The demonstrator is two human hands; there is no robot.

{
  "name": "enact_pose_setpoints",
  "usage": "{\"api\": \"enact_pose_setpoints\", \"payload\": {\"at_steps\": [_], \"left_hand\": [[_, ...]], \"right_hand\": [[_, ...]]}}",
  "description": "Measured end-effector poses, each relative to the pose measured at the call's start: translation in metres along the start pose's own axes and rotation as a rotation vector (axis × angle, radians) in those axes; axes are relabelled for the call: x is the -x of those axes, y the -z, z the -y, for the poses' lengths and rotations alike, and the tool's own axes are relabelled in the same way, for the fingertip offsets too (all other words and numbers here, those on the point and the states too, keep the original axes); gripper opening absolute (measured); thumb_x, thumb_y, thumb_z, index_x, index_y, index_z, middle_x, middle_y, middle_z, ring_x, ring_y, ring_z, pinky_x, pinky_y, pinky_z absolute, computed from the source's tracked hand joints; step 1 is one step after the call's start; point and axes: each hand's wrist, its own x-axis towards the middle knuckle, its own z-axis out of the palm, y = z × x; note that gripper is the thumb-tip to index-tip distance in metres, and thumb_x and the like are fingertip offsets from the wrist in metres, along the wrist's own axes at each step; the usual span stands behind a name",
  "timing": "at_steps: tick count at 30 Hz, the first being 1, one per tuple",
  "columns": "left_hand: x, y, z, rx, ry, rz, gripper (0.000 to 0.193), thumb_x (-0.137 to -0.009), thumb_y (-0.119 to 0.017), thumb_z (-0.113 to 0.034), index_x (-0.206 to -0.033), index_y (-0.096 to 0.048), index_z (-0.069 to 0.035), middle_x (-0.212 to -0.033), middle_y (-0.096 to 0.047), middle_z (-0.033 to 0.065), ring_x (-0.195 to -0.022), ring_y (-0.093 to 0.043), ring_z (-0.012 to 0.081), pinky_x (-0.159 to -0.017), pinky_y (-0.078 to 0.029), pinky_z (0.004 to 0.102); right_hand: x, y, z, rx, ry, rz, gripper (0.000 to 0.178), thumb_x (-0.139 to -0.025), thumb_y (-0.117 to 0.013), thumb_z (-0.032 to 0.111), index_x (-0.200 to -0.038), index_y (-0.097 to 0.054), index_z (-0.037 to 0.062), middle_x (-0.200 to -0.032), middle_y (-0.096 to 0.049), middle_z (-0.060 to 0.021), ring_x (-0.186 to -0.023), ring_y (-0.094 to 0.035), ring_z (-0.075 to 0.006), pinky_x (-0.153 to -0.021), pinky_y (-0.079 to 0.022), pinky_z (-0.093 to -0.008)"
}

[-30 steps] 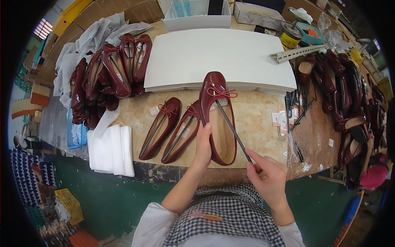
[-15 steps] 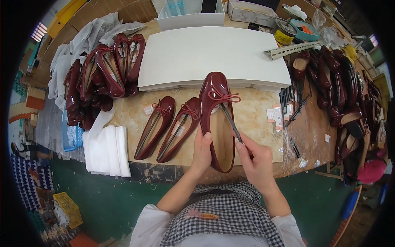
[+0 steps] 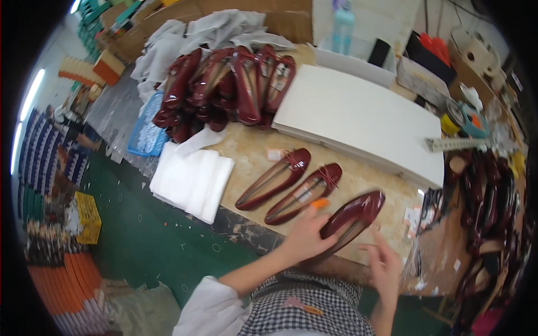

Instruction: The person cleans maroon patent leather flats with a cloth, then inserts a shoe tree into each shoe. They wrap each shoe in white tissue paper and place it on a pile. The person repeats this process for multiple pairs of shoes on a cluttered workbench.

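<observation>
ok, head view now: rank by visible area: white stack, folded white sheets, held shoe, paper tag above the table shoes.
White stack
Folded white sheets
Held shoe, partly covered by left hand; nearness may enlarge it
Paper tag

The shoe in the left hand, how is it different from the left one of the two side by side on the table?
The left hand grips the held shoe; no hand touches the table shoe. The held shoe looks bigger in the picture, the table shoe smaller. The table shoe shows its bow; the held shoe is too blurred to show one. Both are shiny and dark red.
</observation>
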Motion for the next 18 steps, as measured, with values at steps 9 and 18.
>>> {"api": "enact_pose_setpoints", "payload": {"at_steps": [9, 18], "left_hand": [[-0.051, 0.084, 0.044, -0.389, -0.243, 0.261, 0.057, -0.069, -0.076, -0.032, -0.121, -0.056, -0.018, -0.121, -0.049, 0.0182, -0.108, -0.050, 0.0348, -0.089, -0.043, 0.0451], [-0.258, 0.431, 0.256, -0.945, -0.247, -0.391, 0.039, -0.084, -0.062, -0.021, -0.116, -0.058, 0.002, -0.116, -0.054, 0.0216, -0.107, -0.051, 0.0348, -0.094, -0.040, 0.0383]], "right_hand": [[-0.016, -0.004, -0.020, 0.105, 0.102, 0.009, 0.031, -0.088, -0.055, 0.011, -0.118, -0.060, 0.0046, -0.077, -0.069, -0.0072, -0.060, -0.057, -0.0096, -0.055, -0.045, -0.0242], [-0.003, 0.074, -0.060, 0.430, 0.023, -0.171, 0.028, -0.083, -0.059, 0.016, -0.110, -0.064, 0.0082, -0.080, -0.068, -0.0117, -0.069, -0.066, -0.0275, -0.062, -0.051, -0.0349]]}}
